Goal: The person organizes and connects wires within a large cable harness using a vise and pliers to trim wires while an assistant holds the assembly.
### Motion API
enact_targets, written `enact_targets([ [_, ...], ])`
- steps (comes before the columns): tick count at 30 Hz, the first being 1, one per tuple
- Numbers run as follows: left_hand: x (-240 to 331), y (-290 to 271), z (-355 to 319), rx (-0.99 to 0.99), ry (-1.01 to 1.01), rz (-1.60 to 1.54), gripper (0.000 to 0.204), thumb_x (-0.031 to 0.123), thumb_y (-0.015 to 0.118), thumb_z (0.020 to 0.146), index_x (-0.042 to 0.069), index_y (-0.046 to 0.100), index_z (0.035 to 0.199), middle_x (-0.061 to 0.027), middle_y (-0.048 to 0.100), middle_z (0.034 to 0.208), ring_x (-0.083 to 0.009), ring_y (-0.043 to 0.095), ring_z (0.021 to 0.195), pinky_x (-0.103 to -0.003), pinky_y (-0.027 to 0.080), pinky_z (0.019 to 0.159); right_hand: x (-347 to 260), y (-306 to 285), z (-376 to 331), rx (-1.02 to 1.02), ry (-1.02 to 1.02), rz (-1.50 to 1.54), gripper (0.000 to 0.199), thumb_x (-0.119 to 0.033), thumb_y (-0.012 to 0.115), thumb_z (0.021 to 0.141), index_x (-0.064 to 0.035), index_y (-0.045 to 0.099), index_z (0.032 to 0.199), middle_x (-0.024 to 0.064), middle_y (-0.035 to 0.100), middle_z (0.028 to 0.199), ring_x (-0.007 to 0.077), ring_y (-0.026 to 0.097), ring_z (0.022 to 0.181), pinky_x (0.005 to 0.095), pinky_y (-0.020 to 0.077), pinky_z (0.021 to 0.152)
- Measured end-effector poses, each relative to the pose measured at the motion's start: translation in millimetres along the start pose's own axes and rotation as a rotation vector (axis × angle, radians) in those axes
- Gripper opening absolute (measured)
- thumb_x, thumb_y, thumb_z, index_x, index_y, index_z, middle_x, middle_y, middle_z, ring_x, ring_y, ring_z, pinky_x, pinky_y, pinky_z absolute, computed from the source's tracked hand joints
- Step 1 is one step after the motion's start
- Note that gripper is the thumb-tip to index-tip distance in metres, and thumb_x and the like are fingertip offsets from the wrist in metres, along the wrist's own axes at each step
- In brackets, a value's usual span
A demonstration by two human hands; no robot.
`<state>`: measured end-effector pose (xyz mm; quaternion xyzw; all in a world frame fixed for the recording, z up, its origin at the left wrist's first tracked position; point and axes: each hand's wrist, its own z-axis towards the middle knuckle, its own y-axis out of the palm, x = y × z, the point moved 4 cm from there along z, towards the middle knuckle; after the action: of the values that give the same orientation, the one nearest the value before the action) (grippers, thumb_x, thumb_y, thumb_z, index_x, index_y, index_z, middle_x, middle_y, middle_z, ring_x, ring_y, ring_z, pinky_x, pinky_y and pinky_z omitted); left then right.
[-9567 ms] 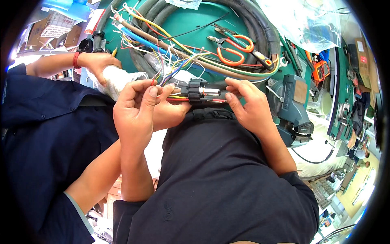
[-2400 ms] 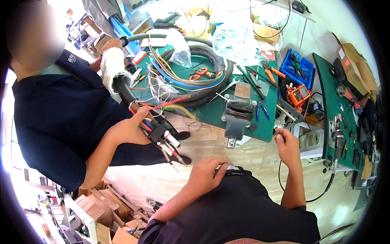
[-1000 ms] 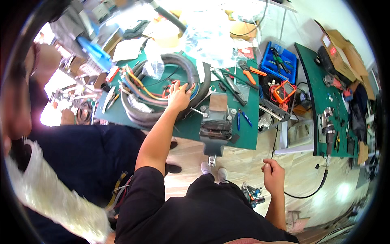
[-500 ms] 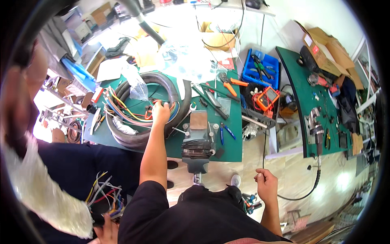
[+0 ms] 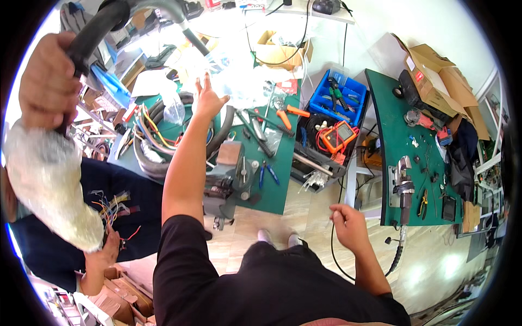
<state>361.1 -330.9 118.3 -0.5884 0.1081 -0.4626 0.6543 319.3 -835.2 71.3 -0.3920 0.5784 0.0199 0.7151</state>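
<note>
My left hand (image 5: 208, 103) reaches out over the green workbench (image 5: 272, 190), fingers spread and holding nothing. It is nearest to a heap of clear plastic wrap (image 5: 242, 81); whether it touches the plastic I cannot tell. Under my forearm lies a coil of thick black cable (image 5: 220, 136), partly hidden, with coloured wires (image 5: 145, 122) fanning out at its left. My right hand (image 5: 349, 225) hangs above the floor, fingers curled in and nothing seen in them. A bench vise (image 5: 231, 168) sits at the bench's front edge. Blue-handled pliers (image 5: 268, 174) lie to its right.
At left, a co-worker's hand (image 5: 49, 81) grips thick black cable wrapped in plastic; their other hand (image 5: 106, 247) is at its wire ends. A blue tool bin (image 5: 340, 98) and an orange multimeter (image 5: 338, 136) stand right of the bench. A second green bench (image 5: 399, 146) is farther right.
My left hand has left the orange-handled tool at the coil and moved farther out, fingers spreading. The view has shifted right. The co-worker's wrapped cable has moved into fuller view at left.
</note>
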Motion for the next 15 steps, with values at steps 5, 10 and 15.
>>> enact_targets([
  [5, -8.3, 46.5, 89.0, -0.023, 0.011, -0.005, 0.058, 0.038, 0.066, 0.084, -0.007, 0.055, 0.119, -0.031, 0.051, 0.128, -0.0445, 0.049, 0.12, -0.045, 0.044, 0.097, 27.3, -4.3, -7.5, 0.089, 0.128, 0.039, 0.017, -0.005, 0.055, 0.091, 0.0024, 0.064, 0.103, 0.0138, 0.069, 0.082, 0.0229, 0.068, 0.072, 0.0316, 0.0523, 0.068],
  [10, 87.1, 12.6, 93.1, 0.5, 0.134, -0.132, 0.038, 0.028, 0.055, 0.092, -0.007, 0.064, 0.083, -0.0275, 0.062, 0.09, -0.0438, 0.06, 0.09, -0.049, 0.046, 0.083, 76.1, -14.2, -16.6, 0.105, 0.29, 0.073, 0.017, -0.006, 0.055, 0.092, 0.0025, 0.065, 0.103, 0.013, 0.069, 0.078, 0.0191, 0.067, 0.07, 0.0303, 0.0522, 0.067],
  [15, 155.4, -17.9, 84.7, 0.622, 0.328, -0.143, 0.038, 0.029, 0.054, 0.092, -0.006, 0.061, 0.078, -0.026, 0.061, 0.087, -0.0417, 0.058, 0.088, -0.048, 0.044, 0.083, 96.0, -31.8, 22.3, 0.06, 0.267, 0.12, 0.018, -0.007, 0.053, 0.093, 0.0015, 0.065, 0.104, 0.0118, 0.069, 0.08, 0.0158, 0.067, 0.073, 0.029, 0.0521, 0.068],
])
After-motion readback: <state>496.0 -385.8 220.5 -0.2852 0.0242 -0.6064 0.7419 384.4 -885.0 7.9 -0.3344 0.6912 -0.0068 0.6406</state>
